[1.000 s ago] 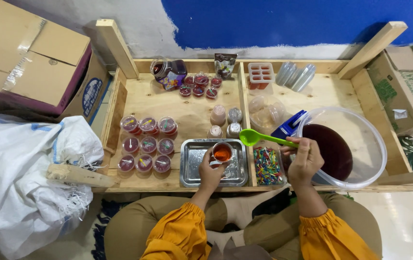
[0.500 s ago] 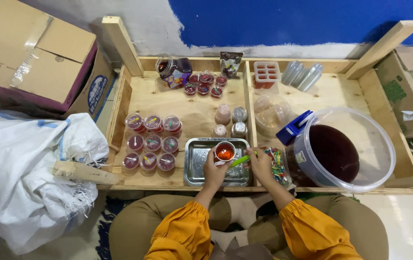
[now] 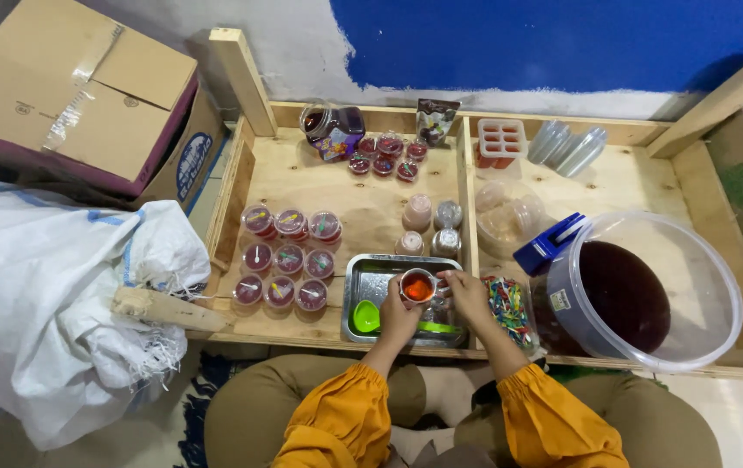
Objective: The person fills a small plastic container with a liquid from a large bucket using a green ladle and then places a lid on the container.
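Holding a small cup (image 3: 417, 287) of orange-red liquid over the metal tray (image 3: 370, 276), the left hand (image 3: 399, 316) has its fingers curled around the cup's near side. The right hand (image 3: 467, 295) meets the cup from the other side, fingertips pinched at its rim; whether it grips a lid or the rim itself cannot be told.

Change since the earlier views: a second ago the right hand held the green ladle (image 3: 380, 321) out beside the bucket (image 3: 649, 290) of dark red liquid. The ladle now lies in the tray, bowl to the left, handle running under the hands, and the right hand has come across to the cup. Judged from this, scooping has given way to work on the cup itself.

Surface: a shallow wooden tray-table (image 3: 363, 186) with raised rails and a centre divider. Nine filled cups (image 3: 287, 258) stand in rows left of the metal tray. A bag of coloured spoons (image 3: 506, 305) lies between tray and bucket.

Room: a blue and white wall (image 3: 519, 43) lies behind. A cardboard box (image 3: 77, 95) and a white sack (image 3: 42, 303) sit at left.
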